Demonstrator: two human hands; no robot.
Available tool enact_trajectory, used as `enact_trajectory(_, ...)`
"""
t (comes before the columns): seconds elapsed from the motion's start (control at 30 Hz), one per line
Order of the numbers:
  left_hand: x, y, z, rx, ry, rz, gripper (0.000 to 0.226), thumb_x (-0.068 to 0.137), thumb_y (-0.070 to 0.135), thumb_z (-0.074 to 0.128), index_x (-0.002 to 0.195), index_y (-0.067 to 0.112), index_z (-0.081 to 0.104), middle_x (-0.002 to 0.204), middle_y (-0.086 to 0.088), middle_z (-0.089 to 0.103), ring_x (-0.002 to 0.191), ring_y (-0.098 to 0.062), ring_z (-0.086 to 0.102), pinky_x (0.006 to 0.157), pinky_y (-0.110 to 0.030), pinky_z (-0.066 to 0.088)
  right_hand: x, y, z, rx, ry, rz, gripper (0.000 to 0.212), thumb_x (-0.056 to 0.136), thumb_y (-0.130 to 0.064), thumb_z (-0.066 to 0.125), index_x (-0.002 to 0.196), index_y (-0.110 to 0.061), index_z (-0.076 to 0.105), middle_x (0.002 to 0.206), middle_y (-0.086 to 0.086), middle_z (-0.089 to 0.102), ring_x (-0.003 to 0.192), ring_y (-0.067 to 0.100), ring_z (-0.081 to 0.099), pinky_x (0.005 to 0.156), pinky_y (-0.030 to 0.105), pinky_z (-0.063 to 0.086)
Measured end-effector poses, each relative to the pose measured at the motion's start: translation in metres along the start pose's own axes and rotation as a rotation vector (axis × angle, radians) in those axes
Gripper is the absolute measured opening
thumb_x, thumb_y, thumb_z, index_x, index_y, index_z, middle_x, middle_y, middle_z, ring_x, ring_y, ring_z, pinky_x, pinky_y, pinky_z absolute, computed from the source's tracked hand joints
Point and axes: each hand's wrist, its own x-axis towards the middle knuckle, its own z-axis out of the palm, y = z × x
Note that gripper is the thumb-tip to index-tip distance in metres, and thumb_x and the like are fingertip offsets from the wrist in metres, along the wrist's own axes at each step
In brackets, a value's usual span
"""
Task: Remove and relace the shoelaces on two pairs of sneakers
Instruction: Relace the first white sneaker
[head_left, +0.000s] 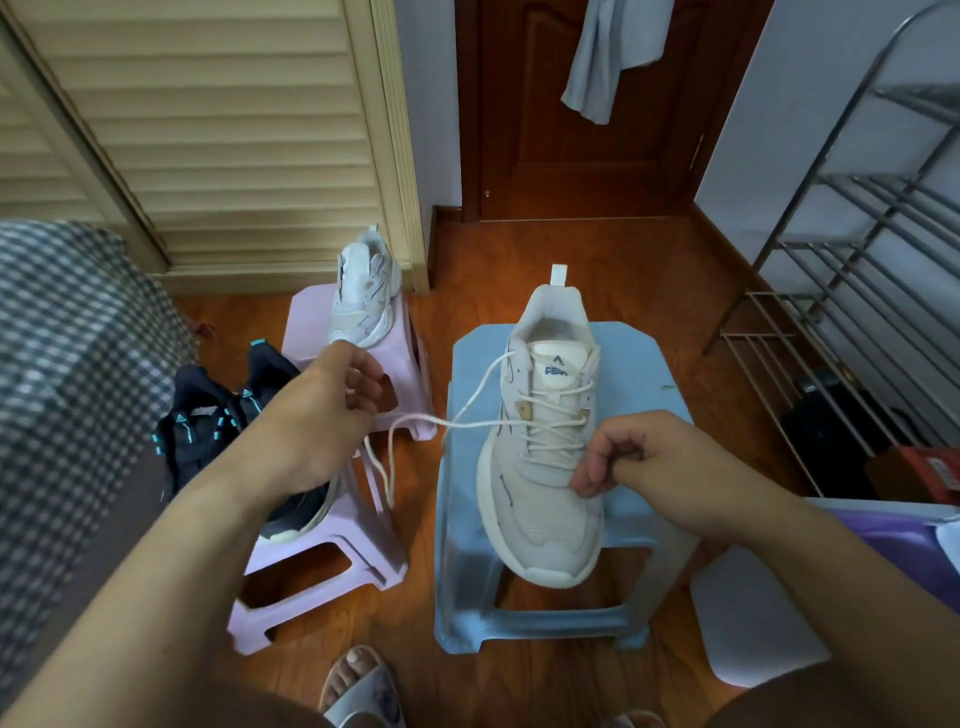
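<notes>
Our left hand (332, 410) pinches the lace (467, 423) pulled sideways, left of the cream sneaker (545, 467) on the blue stool (467, 519); our right hand (623, 457), nearer, curls against its criss-crossed front.

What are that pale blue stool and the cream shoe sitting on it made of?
Pale blue stool: looks like moulded plastic, smooth and slightly glossy, with hollow cut-out sides. Cream lace-up sneaker: seemingly perforated mesh or synthetic leather toe, matte, over a rubbery sole.

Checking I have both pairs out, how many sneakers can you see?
4: a cream mesh sneaker on the blue plastic stool, a white sneaker on the far pink stool, two black sneakers left; my left arm partly hides those.
</notes>
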Motion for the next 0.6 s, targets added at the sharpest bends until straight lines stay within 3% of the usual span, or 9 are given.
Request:
enact_trajectory(0.07,-0.009,0.012,0.006,-0.182,0.008,0.013,0.021,0.098,-0.010,0.051,0.105,0.008,0.056,0.097,-0.009,0.071,0.082,-0.022,0.070,0.071,-0.028,0.058,0.001,-0.002,0.000,0.017,-0.002,0.012,0.042,0.079,0.031,0.038,0.068,0.000,0.064,0.082,0.023,0.073,0.075,0.020,0.074,0.068,0.019,0.056)
enact_trajectory(0.13,-0.016,0.026,0.014,-0.403,0.002,0.012,0.010,0.101,-0.007,0.048,0.103,0.000,0.055,0.091,-0.016,0.074,0.069,-0.021,0.071,0.060,-0.024,0.058,0.004,-0.002,0.000,0.013,-0.007,0.023,0.044,0.079,0.030,0.039,0.068,-0.003,0.065,0.080,0.021,0.074,0.074,0.022,0.074,0.069,0.021,0.057)
enact_trajectory(0.23,-0.019,0.043,0.026,-0.513,-0.050,0.041,0.003,0.103,0.005,0.054,0.102,0.004,0.056,0.084,-0.009,0.077,0.061,-0.020,0.068,0.054,-0.024,0.051,0.006,-0.004,-0.001,-0.041,-0.005,0.039,0.043,0.079,0.027,0.040,0.071,-0.004,0.068,0.076,0.014,0.075,0.071,0.020,0.073,0.067,0.021,0.056)
enact_trajectory(0.37,-0.013,0.048,0.050,-0.173,-0.092,0.134,0.023,0.102,0.027,0.060,0.089,0.012,0.071,0.066,0.009,0.070,0.049,-0.002,0.050,0.051,-0.013,0.039,0.011,-0.005,0.003,-0.179,0.198,-0.077,0.038,0.085,0.015,0.046,0.079,-0.015,0.069,0.072,0.003,0.072,0.063,0.010,0.065,0.063,0.024,0.050)
enact_trajectory(0.43,-0.005,0.044,0.060,0.069,-0.092,0.147,0.025,0.104,0.033,0.055,0.093,0.022,0.076,0.084,0.009,0.071,0.068,-0.001,0.058,0.068,-0.020,0.048,0.018,-0.002,0.008,-0.364,0.378,-0.236,0.029,0.089,0.003,0.056,0.087,-0.022,0.071,0.079,-0.008,0.067,0.072,0.005,0.059,0.066,0.019,0.047)
enact_trajectory(0.5,0.002,0.038,0.068,0.294,-0.105,0.172,0.025,0.105,0.021,0.050,0.106,0.025,0.075,0.110,0.003,0.069,0.104,-0.015,0.060,0.092,-0.034,0.049,0.025,0.000,0.014,-0.601,0.491,-0.413,0.016,0.090,-0.010,0.067,0.095,-0.023,0.075,0.093,-0.009,0.058,0.086,0.005,0.053,0.073,0.018,0.043)
enact_trajectory(0.53,0.005,0.036,0.071,0.385,-0.117,0.207,0.028,0.103,0.015,0.049,0.109,0.026,0.073,0.114,0.001,0.066,0.111,-0.022,0.055,0.095,-0.038,0.048,0.029,0.003,0.017,-0.691,0.514,-0.480,0.012,0.088,-0.014,0.071,0.096,-0.021,0.077,0.099,-0.006,0.056,0.092,0.009,0.050,0.076,0.023,0.044)
enact_trajectory(0.6,0.007,0.036,0.073,0.535,-0.116,0.287,0.029,0.099,0.011,0.048,0.103,0.032,0.067,0.106,0.002,0.062,0.105,-0.024,0.051,0.087,-0.040,0.045,0.034,0.006,0.022,-0.824,0.521,-0.554,0.008,0.087,-0.020,0.073,0.093,-0.019,0.079,0.108,0.001,0.056,0.102,0.019,0.048,0.081,0.036,0.048)
